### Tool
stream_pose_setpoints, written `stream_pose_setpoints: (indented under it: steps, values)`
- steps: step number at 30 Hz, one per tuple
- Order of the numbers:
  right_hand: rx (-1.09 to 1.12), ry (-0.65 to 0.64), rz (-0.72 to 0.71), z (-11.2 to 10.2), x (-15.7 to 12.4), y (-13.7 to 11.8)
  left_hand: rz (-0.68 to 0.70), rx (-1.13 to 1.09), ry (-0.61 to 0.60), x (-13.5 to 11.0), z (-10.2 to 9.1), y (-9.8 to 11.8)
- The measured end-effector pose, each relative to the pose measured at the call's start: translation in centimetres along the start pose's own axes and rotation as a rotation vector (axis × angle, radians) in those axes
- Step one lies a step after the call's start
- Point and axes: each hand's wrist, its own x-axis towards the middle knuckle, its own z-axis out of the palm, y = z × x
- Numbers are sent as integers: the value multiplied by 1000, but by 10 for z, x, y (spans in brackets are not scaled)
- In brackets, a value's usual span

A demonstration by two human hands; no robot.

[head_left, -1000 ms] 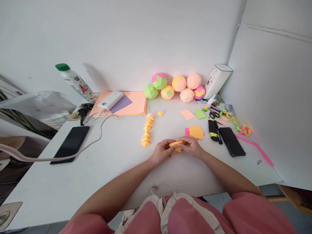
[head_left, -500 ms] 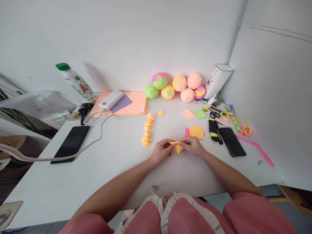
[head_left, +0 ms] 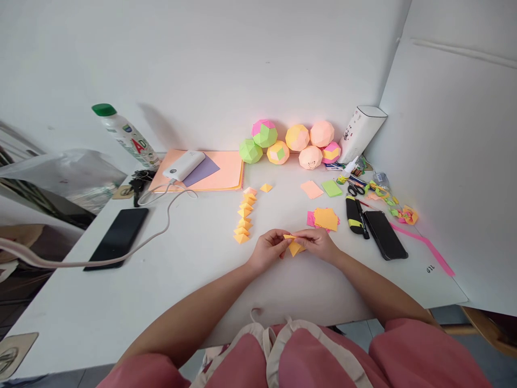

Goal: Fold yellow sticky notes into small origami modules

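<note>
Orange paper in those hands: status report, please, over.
Left hand, right hand: both pinching. Orange paper: folded, partly hidden by the hands. Nearby: paper stack, just beyond right hand.

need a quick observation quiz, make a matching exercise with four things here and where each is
1. folded orange paper piece
2. faceted colourful paper balls
3. white rounded power bank
4. long pink paper strip

A. by the white back wall
B. near right edge of white desk
C. held between left hand and right hand
D. on peach and purple paper sheets

Pairs: 1-C, 2-A, 3-D, 4-B
</note>
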Motion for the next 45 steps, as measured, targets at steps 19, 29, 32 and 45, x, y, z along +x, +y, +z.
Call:
stream_pose_setpoints:
  steps: [19, 29, 32, 45]
  values:
    - [-7, -60, 48, -2, -1, -3, -9, -11, -3, 1, 0, -3]
    - [-21, -61, 53, -2, -1, -3, -33, 43, 10, -2, 0, 3]
    - [-16, -62, 52, -1, -1, -2, -27, 48, 7, -3, 0, 4]
    - [116, -78, 220, -5, 1, -4, 14, -41, 40, -3, -1, 3]
